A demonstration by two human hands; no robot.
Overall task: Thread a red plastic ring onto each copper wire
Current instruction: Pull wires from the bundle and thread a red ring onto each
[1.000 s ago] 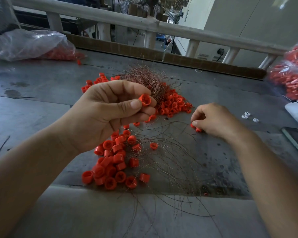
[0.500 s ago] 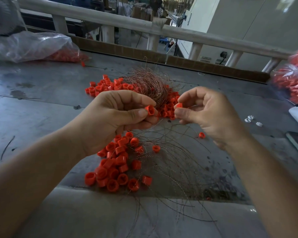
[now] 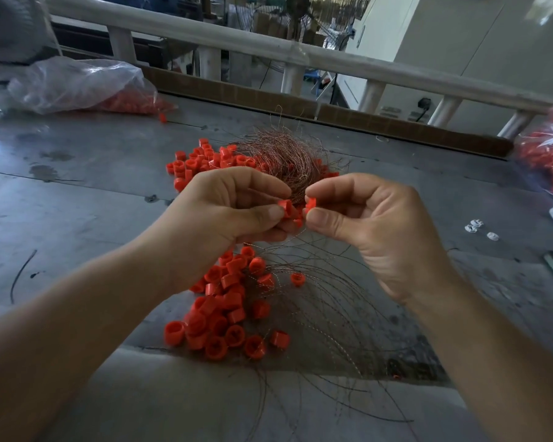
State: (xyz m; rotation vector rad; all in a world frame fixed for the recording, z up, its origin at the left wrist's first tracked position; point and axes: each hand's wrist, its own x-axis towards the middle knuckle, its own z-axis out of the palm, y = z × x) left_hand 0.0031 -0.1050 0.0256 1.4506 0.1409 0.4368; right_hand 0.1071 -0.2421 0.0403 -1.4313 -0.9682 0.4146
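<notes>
Where the grey table (image 3: 87, 199) is strewn with copper wires (image 3: 281, 157) and loose red rings (image 3: 219, 317), the left hand (image 3: 224, 218) and right hand (image 3: 367, 224) meet above it.
The left pinches 1 ring (image 3: 285, 208); the right pinches a 2nd ring (image 3: 310, 204) just to its right, almost touching. Any wire end between them is too fine to make out, and fingertips hide part of both.

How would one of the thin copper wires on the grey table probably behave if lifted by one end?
The thin copper wires lie in long loose curves, so one would probably sag and bend, not stay straight. They look hair-fine, so likely very light. The tangled copper wire bundle behind suggests a lifted wire may snag its neighbours.
</notes>
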